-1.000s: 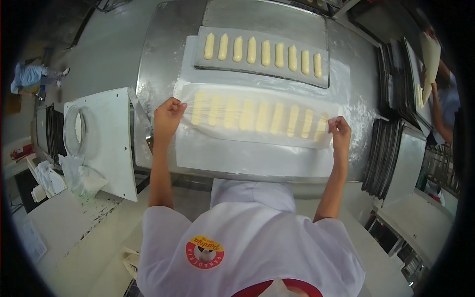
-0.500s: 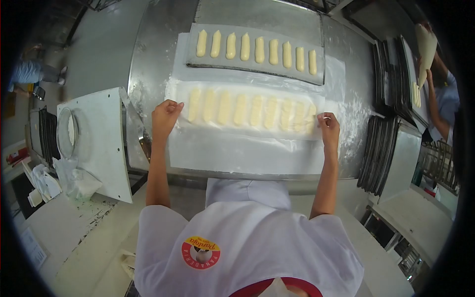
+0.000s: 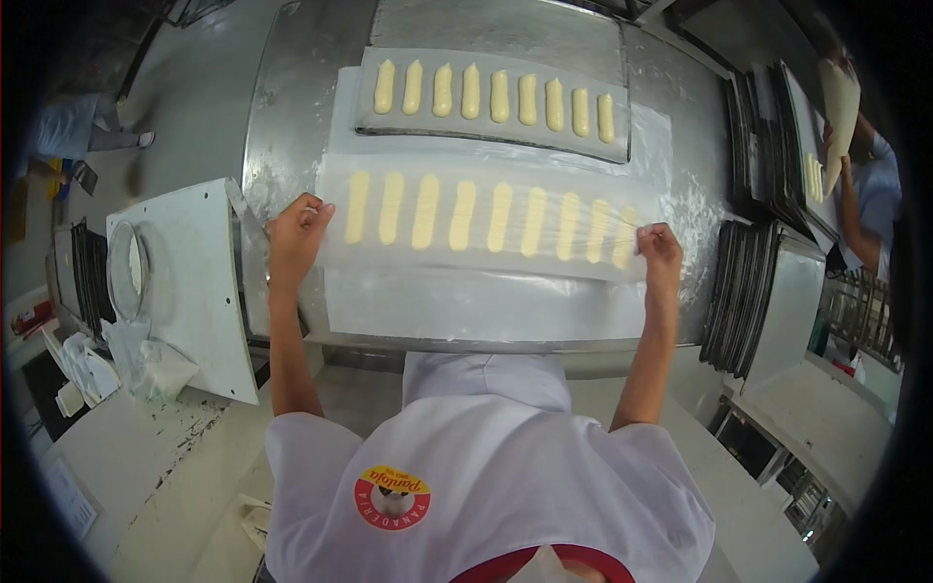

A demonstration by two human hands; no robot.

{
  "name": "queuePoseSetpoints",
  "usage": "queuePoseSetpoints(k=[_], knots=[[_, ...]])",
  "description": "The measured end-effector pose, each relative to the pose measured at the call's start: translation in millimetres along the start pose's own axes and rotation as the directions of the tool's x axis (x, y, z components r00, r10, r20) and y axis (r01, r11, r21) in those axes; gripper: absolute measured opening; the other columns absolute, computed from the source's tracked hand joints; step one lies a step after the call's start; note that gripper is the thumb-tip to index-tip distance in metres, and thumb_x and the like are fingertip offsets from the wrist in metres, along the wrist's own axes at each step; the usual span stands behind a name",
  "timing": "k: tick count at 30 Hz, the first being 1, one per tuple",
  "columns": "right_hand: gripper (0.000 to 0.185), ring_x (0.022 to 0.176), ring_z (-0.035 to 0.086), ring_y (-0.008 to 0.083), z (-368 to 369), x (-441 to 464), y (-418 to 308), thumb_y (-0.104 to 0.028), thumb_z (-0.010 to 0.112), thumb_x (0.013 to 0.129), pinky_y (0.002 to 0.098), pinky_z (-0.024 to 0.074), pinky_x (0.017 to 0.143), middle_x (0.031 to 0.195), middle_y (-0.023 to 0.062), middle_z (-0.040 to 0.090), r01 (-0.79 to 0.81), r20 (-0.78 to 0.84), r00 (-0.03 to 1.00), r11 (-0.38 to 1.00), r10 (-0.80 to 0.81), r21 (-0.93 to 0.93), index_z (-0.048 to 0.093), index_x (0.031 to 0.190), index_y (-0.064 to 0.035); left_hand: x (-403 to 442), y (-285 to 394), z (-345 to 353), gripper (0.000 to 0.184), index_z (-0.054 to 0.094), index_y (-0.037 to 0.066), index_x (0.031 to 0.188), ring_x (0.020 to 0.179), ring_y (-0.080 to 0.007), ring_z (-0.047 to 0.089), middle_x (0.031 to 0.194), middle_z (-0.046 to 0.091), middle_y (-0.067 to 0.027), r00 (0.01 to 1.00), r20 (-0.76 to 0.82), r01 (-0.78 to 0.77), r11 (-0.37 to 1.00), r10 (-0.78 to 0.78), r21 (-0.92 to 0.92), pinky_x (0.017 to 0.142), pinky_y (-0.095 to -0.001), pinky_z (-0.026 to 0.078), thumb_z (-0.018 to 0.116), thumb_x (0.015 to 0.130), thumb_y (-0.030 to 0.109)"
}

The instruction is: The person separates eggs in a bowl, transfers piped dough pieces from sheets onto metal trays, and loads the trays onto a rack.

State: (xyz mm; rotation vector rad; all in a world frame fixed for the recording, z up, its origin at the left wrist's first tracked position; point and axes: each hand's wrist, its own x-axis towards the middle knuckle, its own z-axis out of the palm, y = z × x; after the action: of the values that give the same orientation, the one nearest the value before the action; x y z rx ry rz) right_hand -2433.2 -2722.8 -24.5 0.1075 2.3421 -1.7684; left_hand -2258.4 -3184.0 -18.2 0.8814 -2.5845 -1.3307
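My left hand pinches the left end of a translucent sheet of baking paper. At the opposite end, my right hand grips the right edge between thumb and fingers. Several pale yellow batter strips show flat along the sheet; whether they lie under or on it I cannot tell. Creases run through the paper near my right hand. Beyond it, a metal baking tray carries another paper with a row of raised, piped batter fingers.
Larger white sheets cover the steel table, with flour scattered at right. Stacked trays stand on the right, where another person's hands hold a piping bag. At left are a white board and a round sieve.
Both hands still hold the paper. Its left end and my left hand have shifted left, my right hand slightly right. The strips look sharper and yellower than before.
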Motion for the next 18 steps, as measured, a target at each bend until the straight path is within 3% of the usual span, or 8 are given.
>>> queuePoseSetpoints(k=[2,4,7,10,18], knots=[[0.009,0.066,0.049,0.0076,7.0,4.6,20.2,-0.011,0.062,0.084,0.0233,0.0385,0.061,0.067,-0.0012,0.054,0.000,0.054,0.999,0.999,0.002,-0.042,0.056,0.081,-0.0042,2.1,-12.7,11.9,0.021,0.055,0.001,0.078,0.047,-0.0072,0.036,0.049,0.043,-0.0007,1.000,0.011,-0.007,1.000,0.007,0.022,0.046,-0.0252,0.030,0.064,0.084,0.018],[0.009,0.065,0.049,0.0076,15.1,2.0,26.2,-0.011,0.062,0.083,0.0237,0.0389,0.063,0.067,-0.0005,0.054,-0.047,-0.038,0.999,0.971,0.039,-0.234,0.057,0.081,-0.0033,4.3,-18.4,23.4,0.022,0.056,0.000,0.077,0.046,-0.0106,0.038,0.051,0.049,-0.0034,0.999,-0.047,-0.012,0.990,0.019,0.143,0.047,-0.0279,0.033,0.065,0.082,0.019],[0.008,0.064,0.048,0.0077,20.3,2.3,27.8,-0.009,0.062,0.082,0.0233,0.0391,0.063,0.068,0.0002,0.055,-0.018,-0.159,0.987,0.959,-0.028,-0.281,0.058,0.079,-0.0028,4.4,-5.5,26.2,0.022,0.059,-0.001,0.076,0.047,-0.0137,0.042,0.057,0.056,-0.0064,0.993,-0.120,0.011,0.989,0.007,0.145,0.049,-0.0298,0.036,0.067,0.080,0.019],[0.011,0.066,0.050,0.0073,13.3,6.4,45.7,-0.012,0.063,0.083,0.0229,0.0396,0.065,0.068,0.0002,0.056,0.030,-0.133,0.988,0.952,-0.074,-0.304,0.058,0.081,-0.0024,9.0,-19.1,28.6,0.021,0.062,-0.001,0.078,0.051,-0.0143,0.050,0.062,0.062,-0.0083,0.991,-0.097,0.095,0.992,-0.087,0.081,0.051,-0.0291,0.039,0.068,0.079,0.020],[0.009,0.061,0.049,0.0080,17.4,7.3,50.6,-0.008,0.063,0.080,0.0230,0.0398,0.061,0.064,0.0005,0.056,0.055,-0.174,0.978,0.947,-0.115,-0.316,0.058,0.077,-0.0016,10.0,-19.0,26.6,0.021,0.065,-0.001,0.079,0.055,-0.0160,0.057,0.064,0.063,-0.0095,0.992,-0.120,0.062,0.990,-0.047,0.128,0.056,-0.0286,0.044,0.069,0.078,0.020]])
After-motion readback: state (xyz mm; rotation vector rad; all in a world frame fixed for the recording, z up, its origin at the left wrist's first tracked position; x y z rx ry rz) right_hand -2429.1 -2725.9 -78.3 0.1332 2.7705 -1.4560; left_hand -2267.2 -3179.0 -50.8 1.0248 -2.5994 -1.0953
